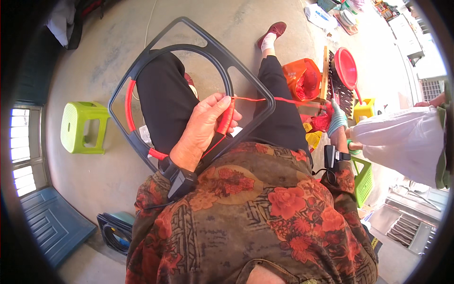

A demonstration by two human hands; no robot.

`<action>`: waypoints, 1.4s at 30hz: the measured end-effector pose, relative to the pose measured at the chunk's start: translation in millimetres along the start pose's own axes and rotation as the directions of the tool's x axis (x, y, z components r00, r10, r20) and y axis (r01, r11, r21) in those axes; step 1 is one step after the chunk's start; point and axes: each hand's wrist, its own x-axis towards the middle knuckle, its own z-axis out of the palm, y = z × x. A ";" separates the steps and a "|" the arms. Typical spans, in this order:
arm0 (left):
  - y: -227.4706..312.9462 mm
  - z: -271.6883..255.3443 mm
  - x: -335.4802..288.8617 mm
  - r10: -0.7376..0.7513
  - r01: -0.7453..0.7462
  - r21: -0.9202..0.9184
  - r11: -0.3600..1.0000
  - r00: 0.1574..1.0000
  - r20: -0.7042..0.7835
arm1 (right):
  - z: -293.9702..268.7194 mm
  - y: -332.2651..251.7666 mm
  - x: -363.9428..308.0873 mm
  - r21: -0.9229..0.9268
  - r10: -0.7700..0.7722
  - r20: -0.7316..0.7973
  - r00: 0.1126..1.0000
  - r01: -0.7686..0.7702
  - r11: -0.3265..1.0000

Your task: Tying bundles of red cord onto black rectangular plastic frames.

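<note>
A black diamond-shaped frame (246,71) with a round inner ring lies across my lap. My left hand (203,125) grips the ring where tight coils of red cord (226,118) wrap it, thumb at the upper end. From there the cord (288,101) runs taut to the right, past the frame's corner. At its far end my right hand (336,119), in a light blue glove, closes on a loose red cord bundle (322,120), partly blurred. Red wrapping (130,105) also covers a stretch of the frame's left side, and another short red section sits lower down.
A lime green stool (84,128) stands at left. Beyond my right leg are an orange bag (299,71) with red stuff inside and a red basket (346,68). Another person in white trousers (397,142) is close at right, near a green stool (362,182).
</note>
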 end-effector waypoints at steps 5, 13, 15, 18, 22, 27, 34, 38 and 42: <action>-0.1 2.2 -2.3 0.004 -0.004 0.140 0.990 1.000 -0.001 | 31.7 -10.1 -2.0 -0.592 -0.446 0.260 0.857 0.506 0.627; 2.0 4.9 -5.0 -0.015 0.014 0.051 0.999 1.000 0.020 | -1.6 3.9 -17.6 -0.863 -0.553 0.497 0.668 0.316 -0.394; 3.3 5.2 -5.4 -0.048 0.047 0.038 0.998 0.999 0.024 | 0.9 4.4 -20.5 -0.876 -0.623 0.482 0.617 0.319 -0.361; 4.9 5.7 -6.0 -0.046 0.042 0.086 0.995 0.998 0.045 | 34.9 0.4 -21.9 -0.636 -0.415 0.017 0.910 0.330 0.698; 1.0 13.0 -5.5 -0.067 0.052 0.170 0.984 0.994 0.081 | 101.0 0.1 -51.8 -0.568 -0.419 0.547 0.725 0.689 0.451; -4.9 20.9 -5.1 -0.196 0.165 0.193 0.967 0.968 0.158 | 205.7 17.9 -100.4 -0.344 -0.315 0.536 0.783 0.543 0.766; -11.0 17.5 -2.0 -0.221 0.210 0.094 0.973 0.967 0.124 | 196.7 17.3 -152.3 -0.120 0.260 0.888 0.380 -0.353 0.928; -14.3 16.0 -0.8 -0.131 0.114 0.201 0.973 0.989 0.074 | 206.3 7.6 -151.6 -0.124 0.229 0.963 0.139 -0.527 0.841; -13.9 11.0 -1.7 -0.079 0.071 0.154 0.986 0.996 0.050 | 211.8 -2.6 -140.8 -0.479 0.398 0.839 0.371 0.160 0.863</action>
